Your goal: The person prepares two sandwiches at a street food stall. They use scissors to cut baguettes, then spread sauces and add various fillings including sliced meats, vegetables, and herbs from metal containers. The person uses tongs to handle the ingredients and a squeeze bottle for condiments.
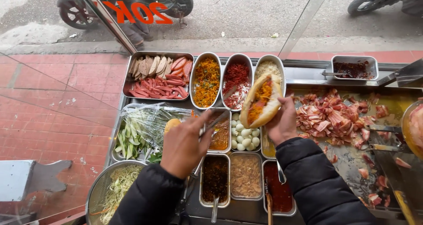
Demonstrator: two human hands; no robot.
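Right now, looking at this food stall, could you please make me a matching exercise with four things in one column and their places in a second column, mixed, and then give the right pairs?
Things:
1. filled bread roll
2. metal tongs
3. sliced sausages
4. chopped fried meat

Places:
A. on the flat griddle at the right
B. in the right hand
C. in the left hand
D. in the far left tray

Pairs: 1-B, 2-C, 3-D, 4-A
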